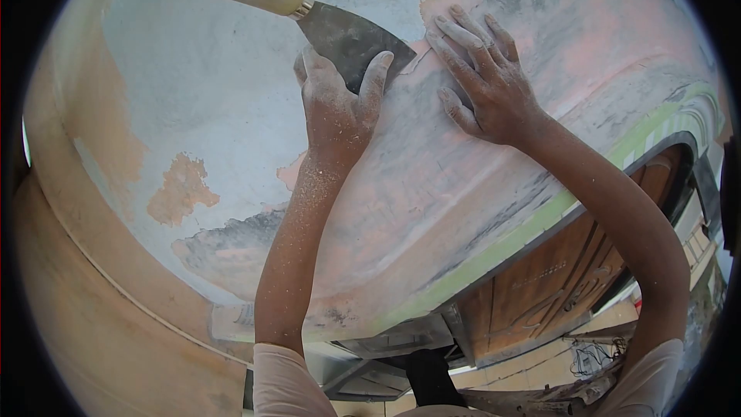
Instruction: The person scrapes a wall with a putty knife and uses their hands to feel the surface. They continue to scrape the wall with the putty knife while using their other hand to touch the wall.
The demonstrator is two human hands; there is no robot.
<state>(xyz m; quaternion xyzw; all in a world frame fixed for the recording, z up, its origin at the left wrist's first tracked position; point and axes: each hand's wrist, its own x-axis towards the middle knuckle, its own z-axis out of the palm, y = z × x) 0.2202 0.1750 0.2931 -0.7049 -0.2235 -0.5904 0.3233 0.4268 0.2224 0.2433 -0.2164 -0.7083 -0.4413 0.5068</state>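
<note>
My left hand is closed on the dark blade of a putty knife, thumb on one side and fingers on the other. The knife's beige handle points to the upper left, and a corner of the blade touches the panel. To the right, my right hand lies on the curved panel with its fingers spread, just beyond the blade's tip. White dust covers both hands. Around them the surface shows pale blue, pink and grey patches with chipped edges.
A brown door-like panel shows below a green edge strip at the lower right. Thin wires hang near my right elbow. A tan curved part runs along the left, and tiled floor shows at the bottom.
</note>
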